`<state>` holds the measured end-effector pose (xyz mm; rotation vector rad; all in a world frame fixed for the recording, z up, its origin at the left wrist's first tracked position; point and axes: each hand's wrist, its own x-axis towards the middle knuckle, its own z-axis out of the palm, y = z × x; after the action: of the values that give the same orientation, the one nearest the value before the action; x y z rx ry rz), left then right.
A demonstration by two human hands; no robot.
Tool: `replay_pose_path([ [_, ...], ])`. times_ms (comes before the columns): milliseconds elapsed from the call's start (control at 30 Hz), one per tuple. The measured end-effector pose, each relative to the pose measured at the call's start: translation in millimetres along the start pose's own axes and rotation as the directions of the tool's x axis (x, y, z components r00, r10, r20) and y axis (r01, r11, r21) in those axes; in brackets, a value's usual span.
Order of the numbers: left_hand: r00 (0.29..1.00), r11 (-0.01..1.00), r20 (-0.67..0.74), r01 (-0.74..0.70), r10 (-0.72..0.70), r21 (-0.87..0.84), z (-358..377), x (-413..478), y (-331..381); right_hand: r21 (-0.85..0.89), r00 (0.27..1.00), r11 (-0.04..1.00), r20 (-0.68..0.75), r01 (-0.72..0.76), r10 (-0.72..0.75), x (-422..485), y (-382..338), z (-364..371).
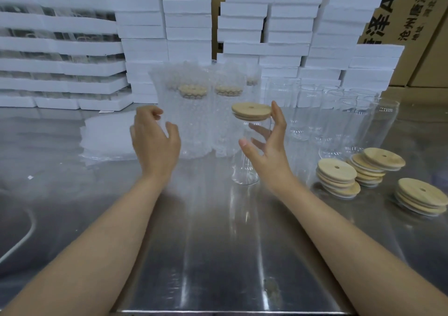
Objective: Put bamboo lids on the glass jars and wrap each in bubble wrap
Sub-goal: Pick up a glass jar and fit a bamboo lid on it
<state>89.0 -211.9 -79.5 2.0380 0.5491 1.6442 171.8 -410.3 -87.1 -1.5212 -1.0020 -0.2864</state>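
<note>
**Fig.** Head view, packing bench. Ref. object: lidded glass jar [244,165], upright on the steel table [218,255], approx. centre. Its bamboo lid [251,111], w/ centre hole, sits on the mouth. This jar has no wrap on it.

**Hands.**
- Right hand [269,146]: just R of the ref. jar, palm toward it, fingers spread and fairly straight. The forefinger tip is beside the lid rim. Some fingers are seen through the glass. Contact w/ glass or lid cannot be told, and nothing is gripped.
- Left hand [155,141]: L of the ref. jar, apart from it and raised over the table. Fingers are loosely curled and hold nothing.

**Task items.**
- Bubble-wrapped jars [194,121]: behind and L of the ref. jar, at least three upright in a row, lids showing dimly through the wrap.
- Bubble wrap sheets [109,136]: flat pile further L, beyond the left hand.
- Unlidded glass jars [339,117]: group behind and R of the ref. jar.
- Loose bamboo lids [337,177]: three short stacks R of the ref. jar, nearer the camera than the unlidded group.

**Surroundings.**
- White foam boxes [189,25]: stacked in columns well behind the ref. jar, across the full width.
- Printed cartons [400,12]: behind those.
- White cable [24,238]: on the table far L.
</note>
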Motion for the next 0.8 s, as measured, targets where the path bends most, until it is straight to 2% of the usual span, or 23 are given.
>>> replay_pose_path([
  [67,0.989,0.945,0.1,0.068,-0.105,0.32,-7,10,-33,-0.013,1.0,1.0,0.001,-0.027,0.027,1,2,2],
  [133,0.929,0.821,0.209,0.144,-0.304,0.552,-10,11,-53,-0.033,1.0,0.999,0.006,-0.021,0.022,2,3,3],
  [167,0.9,0.767,0.228,0.158,-0.371,0.622,-10,10,-57,-0.03,1.0,0.999,0.008,-0.024,0.025,2,3,3],
  [233,0.896,0.715,0.232,0.125,-0.379,0.688,-10,12,-59,0.0,0.999,0.999,0.004,-0.051,0.051,2,4,3],
  [367,0.931,0.693,0.214,0.054,-0.295,0.719,-13,15,-60,0.033,0.996,0.995,0.001,-0.094,0.094,4,3,4],
  [533,0.963,0.776,0.045,0.185,-0.264,0.603,-18,23,-53,0.032,0.995,0.995,0.021,-0.097,0.097,6,5,2],
  [700,0.967,0.789,0.105,0.125,-0.232,0.601,-19,22,-47,0.035,0.995,0.995,0.025,-0.096,0.096,8,4,0],
  [733,0.978,0.799,0.077,0.114,-0.196,0.59,-21,24,-44,0.031,0.995,0.995,0.016,-0.095,0.094,8,3,-1],
  [800,0.999,0.82,-0.054,0.036,-0.006,0.571,-29,30,-34,0.02,0.996,0.996,-0.016,-0.088,0.088,7,2,-1],
])
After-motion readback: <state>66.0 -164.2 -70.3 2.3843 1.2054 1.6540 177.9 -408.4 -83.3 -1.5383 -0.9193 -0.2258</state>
